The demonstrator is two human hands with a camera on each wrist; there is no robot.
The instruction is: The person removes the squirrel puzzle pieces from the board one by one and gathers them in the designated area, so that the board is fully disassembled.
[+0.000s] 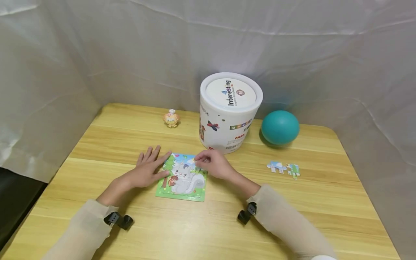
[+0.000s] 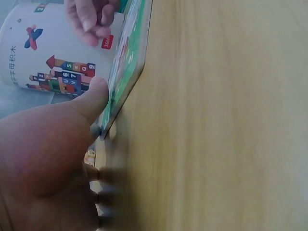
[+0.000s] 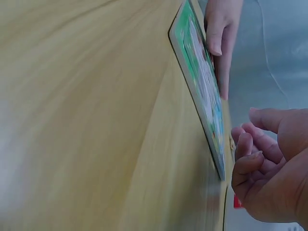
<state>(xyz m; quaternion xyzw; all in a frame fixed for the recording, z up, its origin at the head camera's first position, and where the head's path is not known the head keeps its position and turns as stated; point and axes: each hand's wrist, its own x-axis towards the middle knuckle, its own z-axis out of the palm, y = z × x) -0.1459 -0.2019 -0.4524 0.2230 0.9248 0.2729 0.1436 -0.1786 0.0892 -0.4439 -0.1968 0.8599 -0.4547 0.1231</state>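
Observation:
A square jigsaw puzzle (image 1: 185, 182) with a grey squirrel, a green tree and a green border lies flat on the table. My left hand (image 1: 147, 169) is spread at its left side, the thumb (image 2: 96, 96) resting on the board's edge and the index finger reaching the upper left corner. Over the upper right part hovers my right hand (image 1: 216, 164), its fingers loosely curled. In the right wrist view no piece shows between the right thumb (image 3: 264, 118) and fingers. That hand hides the board's upper right corner in the head view.
Two loose puzzle pieces, one sky-blue (image 1: 277, 167) and one greenish (image 1: 294, 170), lie to the right. Behind the puzzle stands a white tub (image 1: 227, 122) with a lid. A teal ball (image 1: 280, 127) and a small orange figurine (image 1: 171, 118) sit near the back edge.

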